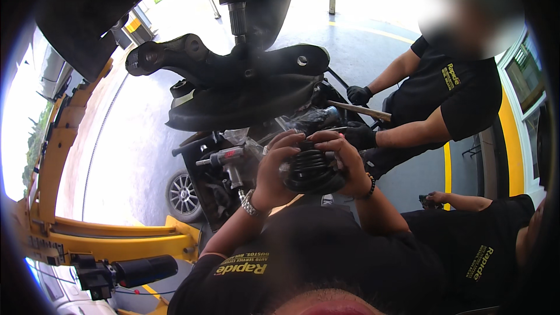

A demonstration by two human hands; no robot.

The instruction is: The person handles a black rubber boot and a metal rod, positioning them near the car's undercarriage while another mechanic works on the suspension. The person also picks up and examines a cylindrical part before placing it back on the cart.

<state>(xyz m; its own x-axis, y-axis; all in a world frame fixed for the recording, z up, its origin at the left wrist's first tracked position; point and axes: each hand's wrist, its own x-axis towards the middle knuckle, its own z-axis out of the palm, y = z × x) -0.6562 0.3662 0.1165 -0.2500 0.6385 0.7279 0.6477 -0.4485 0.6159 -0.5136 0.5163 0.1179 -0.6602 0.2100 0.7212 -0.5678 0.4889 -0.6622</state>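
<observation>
A black ribbed rubber CV boot (313, 169) is held up in front of my chest between both hands. My left hand (275, 166), with a metal watch at the wrist, wraps its left side. On the opposite side my right hand (350, 160), wearing a beaded bracelet, has its fingers curled round the boot's upper rim. Beyond and above them hangs a black suspension arm (227, 64), apart from my hands. A splined axle shaft (237, 18) points down behind that arm.
A cart behind my hands carries an impact wrench (228, 160) and plastic-wrapped parts. To the right, a co-worker's black-gloved hands (359, 94) are near a wooden handle (364, 111). Another person stands at lower right. A yellow lift arm (116, 236) and a wheel (184, 193) are at left.
</observation>
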